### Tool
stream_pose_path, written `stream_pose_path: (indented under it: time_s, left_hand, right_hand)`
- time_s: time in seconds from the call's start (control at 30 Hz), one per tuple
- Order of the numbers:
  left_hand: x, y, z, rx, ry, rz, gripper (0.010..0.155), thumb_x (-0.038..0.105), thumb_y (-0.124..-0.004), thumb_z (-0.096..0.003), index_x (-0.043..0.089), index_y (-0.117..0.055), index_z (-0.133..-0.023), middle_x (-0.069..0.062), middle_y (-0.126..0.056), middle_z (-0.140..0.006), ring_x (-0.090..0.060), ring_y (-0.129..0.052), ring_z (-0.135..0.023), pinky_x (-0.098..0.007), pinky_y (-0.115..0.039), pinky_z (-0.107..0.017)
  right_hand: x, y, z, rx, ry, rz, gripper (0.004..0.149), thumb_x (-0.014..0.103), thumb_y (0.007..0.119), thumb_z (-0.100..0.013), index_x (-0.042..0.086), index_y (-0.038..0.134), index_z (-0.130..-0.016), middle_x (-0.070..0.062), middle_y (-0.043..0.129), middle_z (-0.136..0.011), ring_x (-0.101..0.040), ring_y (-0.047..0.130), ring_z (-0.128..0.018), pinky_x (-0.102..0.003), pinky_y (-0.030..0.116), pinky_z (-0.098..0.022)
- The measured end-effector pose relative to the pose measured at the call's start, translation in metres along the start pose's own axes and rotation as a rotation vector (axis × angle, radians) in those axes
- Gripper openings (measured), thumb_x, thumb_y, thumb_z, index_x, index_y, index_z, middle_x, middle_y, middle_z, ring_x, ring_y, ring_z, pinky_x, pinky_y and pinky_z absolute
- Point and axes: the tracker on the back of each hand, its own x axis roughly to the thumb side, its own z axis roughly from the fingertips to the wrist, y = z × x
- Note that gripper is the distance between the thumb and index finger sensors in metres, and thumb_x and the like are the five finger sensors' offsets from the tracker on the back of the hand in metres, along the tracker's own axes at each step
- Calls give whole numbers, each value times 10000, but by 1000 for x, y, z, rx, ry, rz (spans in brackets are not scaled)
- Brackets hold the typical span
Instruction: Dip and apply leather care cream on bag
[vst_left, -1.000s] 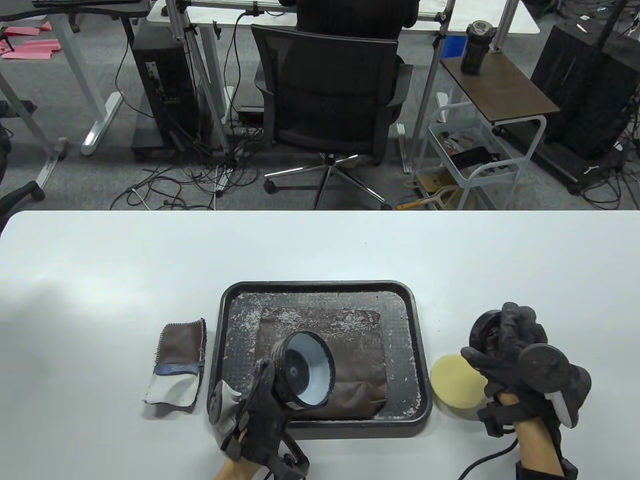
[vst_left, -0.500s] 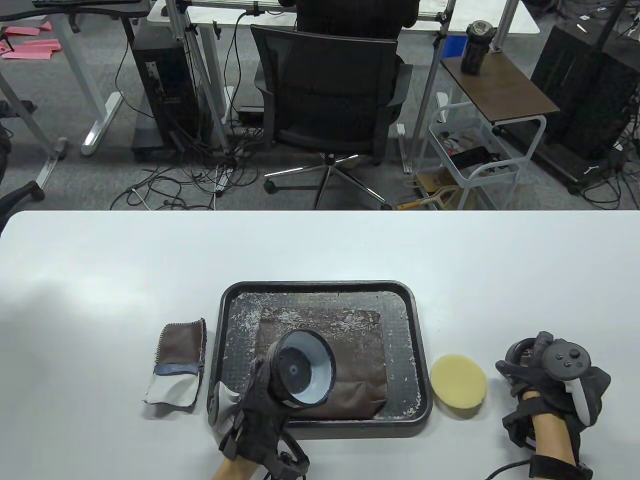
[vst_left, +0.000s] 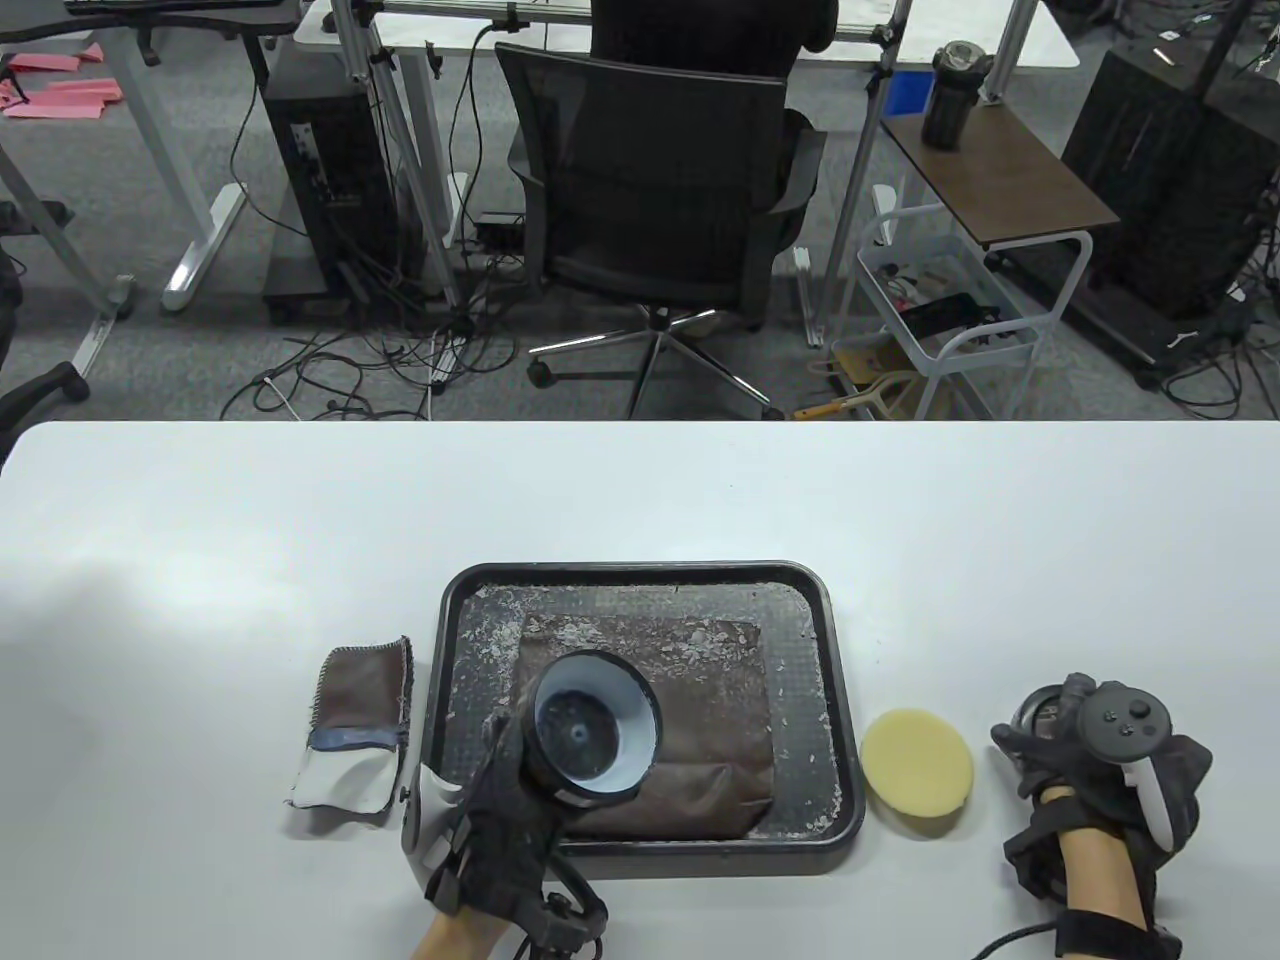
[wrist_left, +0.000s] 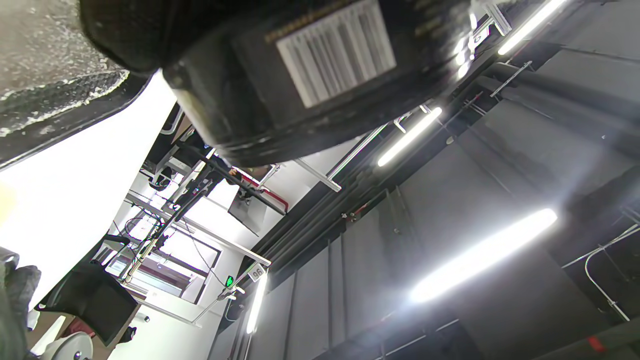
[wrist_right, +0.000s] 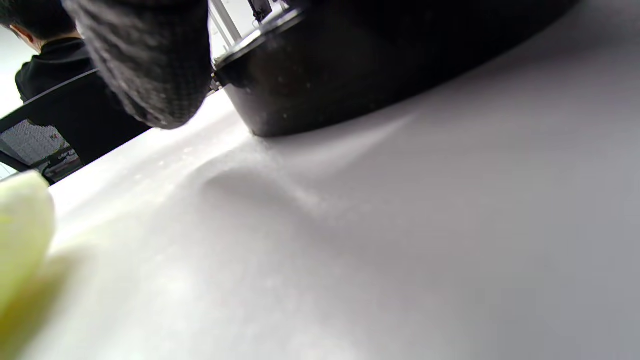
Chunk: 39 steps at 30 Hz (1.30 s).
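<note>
Since a second ago, my right hand (vst_left: 1100, 760) has carried the jar's lid (vst_left: 1042, 708) down to the tabletop's (vst_left: 640, 500) near right corner; fingers curl over it. Left to right: folded cloth (vst_left: 355, 735); my left hand (vst_left: 500, 830) clamps the open cream jar (vst_left: 590, 735), mouth tilted up for dipping, over the brown leather bag (vst_left: 690, 720) lying in the black tray (vst_left: 845, 700); the yellow sponge pad (vst_left: 917, 765) waits beside. Beyond, office chair (vst_left: 650, 190) and carpet.

bright overhead light, wrist cams blurry
</note>
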Motion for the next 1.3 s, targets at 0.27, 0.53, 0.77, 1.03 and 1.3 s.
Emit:
stream_pose_path:
  time_s: [0.27, 0.53, 0.77, 1.03, 1.3]
  left_hand:
    - [3, 4, 1, 48, -23, -8, 798, 577, -482, -601, 82, -156, -1135, -254, -418, -1080, -602, -612, -928, -682, -729, -566]
    - [9, 9, 1, 57, -47, -41, 1054, 761, -667, -583, 120, -19, -1112, -206, -360, -1109, -568, -627, -947, -635, -756, -582]
    - [17, 11, 0, 68, -78, -55, 1118, 724, -770, -566, 130, 21, -1085, -167, -334, -1116, -555, -645, -951, -621, -777, -592]
    - [18, 11, 0, 93, -93, -73, 1049, 643, -758, -595, 91, -12, -1084, -212, -360, -1090, -567, -673, -928, -626, -777, -590]
    - [14, 17, 1, 99, -69, -153, 1010, 597, -758, -600, 74, -47, -1089, -236, -381, -1073, -581, -690, -899, -613, -776, -589]
  right_hand:
    - [51, -23, 23, -73, -274, 50, 797, 396, 926, -398, 102, 602, -1065, -249, 522, -1147, -607, 455, -993, -764, 323, -630]
    - [105, 0, 62, 272, -604, 383, 779, 370, 956, -377, 146, 638, -1052, -208, 636, -1121, -531, 606, -986, -712, 417, -657]
    - [102, 32, 58, 549, -546, 472, 833, 248, 955, -361, 159, 510, -1060, -192, 426, -1138, -540, 443, -987, -687, 374, -647]
    - [96, 36, 50, 475, -540, 441, 829, 209, 963, -354, 206, 498, -1041, -148, 465, -1125, -506, 492, -976, -677, 471, -657]
    - [102, 20, 52, 241, -587, 340, 614, 165, 870, -405, 125, 704, -995, -242, 773, -1015, -518, 781, -865, -655, 644, -598]
